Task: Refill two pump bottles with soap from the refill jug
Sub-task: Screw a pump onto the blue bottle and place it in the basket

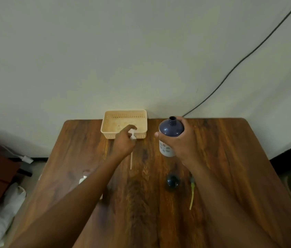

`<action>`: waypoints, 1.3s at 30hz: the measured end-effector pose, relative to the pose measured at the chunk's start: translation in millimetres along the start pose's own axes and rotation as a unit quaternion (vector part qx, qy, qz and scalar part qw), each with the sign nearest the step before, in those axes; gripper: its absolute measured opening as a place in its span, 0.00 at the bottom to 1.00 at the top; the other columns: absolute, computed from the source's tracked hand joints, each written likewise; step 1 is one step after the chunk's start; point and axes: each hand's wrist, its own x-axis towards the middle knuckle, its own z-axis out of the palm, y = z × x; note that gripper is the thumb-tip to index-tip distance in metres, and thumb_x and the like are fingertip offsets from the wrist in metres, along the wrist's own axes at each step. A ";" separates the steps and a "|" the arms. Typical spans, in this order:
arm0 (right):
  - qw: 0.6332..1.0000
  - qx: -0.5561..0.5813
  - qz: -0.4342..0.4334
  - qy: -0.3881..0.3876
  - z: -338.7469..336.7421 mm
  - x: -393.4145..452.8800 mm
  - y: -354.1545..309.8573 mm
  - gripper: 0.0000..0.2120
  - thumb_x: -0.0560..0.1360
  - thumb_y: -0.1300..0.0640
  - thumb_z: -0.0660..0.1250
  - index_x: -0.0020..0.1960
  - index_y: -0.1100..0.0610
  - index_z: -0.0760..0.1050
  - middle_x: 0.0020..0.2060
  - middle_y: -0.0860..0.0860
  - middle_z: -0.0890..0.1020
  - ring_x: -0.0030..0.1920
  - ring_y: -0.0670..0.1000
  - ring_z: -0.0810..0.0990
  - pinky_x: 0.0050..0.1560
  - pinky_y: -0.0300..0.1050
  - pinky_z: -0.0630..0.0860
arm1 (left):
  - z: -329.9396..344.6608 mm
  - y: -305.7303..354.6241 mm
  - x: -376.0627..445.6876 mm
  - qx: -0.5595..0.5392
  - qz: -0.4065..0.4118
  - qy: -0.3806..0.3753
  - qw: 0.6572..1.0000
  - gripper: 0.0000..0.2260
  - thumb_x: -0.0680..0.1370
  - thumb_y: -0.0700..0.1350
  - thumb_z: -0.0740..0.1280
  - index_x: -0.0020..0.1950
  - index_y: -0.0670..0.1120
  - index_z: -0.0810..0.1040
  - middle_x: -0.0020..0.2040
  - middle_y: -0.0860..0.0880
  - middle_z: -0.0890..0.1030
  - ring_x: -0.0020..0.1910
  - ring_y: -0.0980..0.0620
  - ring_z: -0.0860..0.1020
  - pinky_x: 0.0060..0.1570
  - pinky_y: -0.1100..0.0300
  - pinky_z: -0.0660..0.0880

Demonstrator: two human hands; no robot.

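**At the far edge of the table: pump out, bottle open**

On the wooden table (pixel 230 158), the right hand (pixel 182 145) wraps its fingers around a dark blue bottle (pixel 170 130), upright with its neck uncapped. The left hand (pixel 123 144) pinches a white pump head (pixel 132 135), its dip tube (pixel 131 161) trailing toward the person, just in front of a beige basket (pixel 109 122). A second dark pump (pixel 172 181) with a yellow-green tube (pixel 192 192) lies nearer the person. A blurred pale container sits by the left forearm; I cannot tell whether it is the refill jug.

Risks, as I judge them: the wet tube may drip soap on the wood, and the open bottle could tip if the grip loosens.
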 end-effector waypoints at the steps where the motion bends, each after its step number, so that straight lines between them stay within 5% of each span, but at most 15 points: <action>1: 1.000 0.003 -0.010 -0.007 4.2 5.5 -12.9 0.35 0.55 0.38 0.83 0.57 0.36 0.71 0.53 0.31 0.77 0.52 0.38 0.79 0.38 0.24 0.74 | -17.3 10.4 3.0 -0.008 0.015 0.013 1.000 0.18 0.77 0.35 0.70 0.63 0.50 0.78 0.46 0.45 0.86 0.39 0.48 0.83 0.33 0.60 0.76; 5: 0.998 0.001 -0.066 -0.016 18.0 20.6 -67.8 0.34 0.54 0.32 0.79 0.57 0.38 0.73 0.51 0.35 0.79 0.50 0.43 0.81 0.38 0.30 0.76 | -81.4 54.3 7.2 -0.055 0.076 0.068 0.993 0.20 0.76 0.38 0.75 0.65 0.52 0.79 0.43 0.49 0.85 0.38 0.54 0.83 0.36 0.67 0.76; 12: 0.990 0.007 -0.139 -0.024 27.8 29.1 -156.2 0.28 0.61 0.42 0.83 0.55 0.40 0.72 0.48 0.33 0.77 0.48 0.42 0.80 0.36 0.26 0.74 | -175.2 132.1 -6.8 -0.103 0.162 0.145 0.971 0.20 0.79 0.42 0.74 0.70 0.52 0.79 0.48 0.50 0.87 0.44 0.55 0.85 0.40 0.78 0.73; 19: 0.985 0.008 -0.166 -0.041 27.8 20.1 -199.0 0.33 0.62 0.42 0.83 0.61 0.44 0.73 0.52 0.39 0.79 0.50 0.46 0.80 0.43 0.35 0.76 | -251.7 198.9 -36.2 -0.156 0.245 0.174 0.941 0.20 0.78 0.40 0.74 0.69 0.52 0.80 0.47 0.49 0.88 0.46 0.50 0.87 0.52 0.58 0.83; 23: 0.984 0.001 -0.169 -0.052 29.5 9.1 -211.2 0.30 0.63 0.44 0.82 0.60 0.44 0.73 0.50 0.40 0.79 0.49 0.46 0.80 0.41 0.32 0.73 | -283.6 237.4 -55.9 -0.211 0.299 0.177 0.914 0.21 0.76 0.37 0.75 0.69 0.48 0.81 0.47 0.45 0.89 0.47 0.45 0.88 0.55 0.47 0.84; 29: 0.985 -0.002 -0.163 -0.062 34.1 -3.6 -213.9 0.28 0.62 0.45 0.83 0.57 0.45 0.75 0.49 0.40 0.81 0.47 0.46 0.81 0.40 0.33 0.74 | -301.5 275.5 -78.5 -0.245 0.360 0.185 0.881 0.22 0.76 0.34 0.74 0.69 0.44 0.79 0.46 0.46 0.89 0.47 0.45 0.88 0.53 0.48 0.85; 39: 0.984 -0.014 -0.169 -0.052 32.4 -12.1 -217.6 0.29 0.63 0.44 0.83 0.59 0.44 0.73 0.49 0.38 0.78 0.48 0.45 0.80 0.39 0.29 0.72 | -294.0 292.1 -93.1 -0.233 0.374 0.172 0.881 0.22 0.78 0.34 0.73 0.71 0.42 0.77 0.50 0.45 0.89 0.47 0.47 0.88 0.53 0.48 0.85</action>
